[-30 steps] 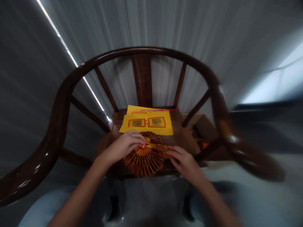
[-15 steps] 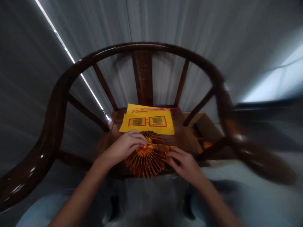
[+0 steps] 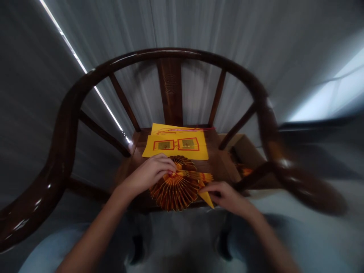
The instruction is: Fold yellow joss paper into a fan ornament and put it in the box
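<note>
1. The work in hand looks like shaping a pleated paper rosette (image 3: 174, 195): most of its folds stand fanned out in a round, and the step now seems to be dealing with the loose side, where a folded strip (image 3: 205, 176) and a plain yellow flap (image 3: 209, 201) stick out.

2. The rosette sits near the front of the chair seat (image 3: 138, 151), just in front of a yellow printed sheet (image 3: 176, 145).

3. The left hand (image 3: 155, 170) reaches in over the rosette's far left; its grip is together, clamped on the red centre of the rosette.

4. The right hand (image 3: 229, 195) has its fingertips on the yellow flap. Whether this grip pinches the paper or merely rests against it, I cannot tell.

5. As I judge it, the next move calls for the centre to be kept pinned while the flap and strip are lined up, with light pressure, since thin pleats could crease or spring apart.

6. Against the frame half a second ago, the right hand lies slightly lower and farther off the strip, so the strip's pleated end shows uncovered and the flap points out toward the seat's front edge. The left hand stays at the centre, and the sheet is unchanged on the seat.
</note>
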Demonstrator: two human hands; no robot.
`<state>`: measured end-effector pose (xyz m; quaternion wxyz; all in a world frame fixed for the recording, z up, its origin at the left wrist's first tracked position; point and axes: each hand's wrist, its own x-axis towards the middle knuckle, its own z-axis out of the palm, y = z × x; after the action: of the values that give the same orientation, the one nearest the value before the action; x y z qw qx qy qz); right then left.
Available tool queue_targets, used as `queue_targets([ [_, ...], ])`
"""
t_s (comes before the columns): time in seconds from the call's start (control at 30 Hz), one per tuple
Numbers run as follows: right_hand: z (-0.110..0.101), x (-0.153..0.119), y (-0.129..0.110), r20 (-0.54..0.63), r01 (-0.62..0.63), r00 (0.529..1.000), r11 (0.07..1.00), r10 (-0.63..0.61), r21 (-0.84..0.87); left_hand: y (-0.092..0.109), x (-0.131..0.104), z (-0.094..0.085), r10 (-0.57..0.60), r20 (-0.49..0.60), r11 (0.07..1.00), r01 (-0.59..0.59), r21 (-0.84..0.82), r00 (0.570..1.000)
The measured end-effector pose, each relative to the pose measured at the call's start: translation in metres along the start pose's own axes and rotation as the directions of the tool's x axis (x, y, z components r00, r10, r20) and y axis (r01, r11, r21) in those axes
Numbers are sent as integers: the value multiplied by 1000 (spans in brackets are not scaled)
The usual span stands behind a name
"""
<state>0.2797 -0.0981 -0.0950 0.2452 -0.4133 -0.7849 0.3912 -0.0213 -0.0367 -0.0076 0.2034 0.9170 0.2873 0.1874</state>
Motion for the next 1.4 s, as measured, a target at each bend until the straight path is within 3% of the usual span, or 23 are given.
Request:
queue_targets([
  [0.27, 0, 3, -3, -55, 30, 998, 998, -32, -47, 0, -1, 1, -6, -24, 1000, 5, -11, 1000],
  [0.4, 6, 10, 2, -176, 17, 984, 999, -10, 42, 0, -2, 1, -10, -18, 1000, 10, -7, 1000],
  [0.53, 18, 18, 6, -302, -40, 948, 982, 96, 186, -1, -1, -1, -11, 2, 1000, 11, -11, 1000],
  [0.73, 34, 22, 3, -386, -61, 898, 929, 210, 364, 2, 1, 0, 1, -6, 1000, -1, 12, 1000],
  [1.03, 43, 30, 7, -572, -60, 806, 981, 156, 182, 0, 1, 2, 3, -12, 1000, -3, 11, 1000],
  [1.23, 37, 34, 7, -634, -59, 761, 988, 136, 142, -2, 3, 4, 17, -23, 999, -17, -29, 1000],
  [1.4, 32, 39, 8, -557, -110, 777, 935, 293, 338, -3, 3, 4, 28, -14, 1000, -28, -5, 1000],
])
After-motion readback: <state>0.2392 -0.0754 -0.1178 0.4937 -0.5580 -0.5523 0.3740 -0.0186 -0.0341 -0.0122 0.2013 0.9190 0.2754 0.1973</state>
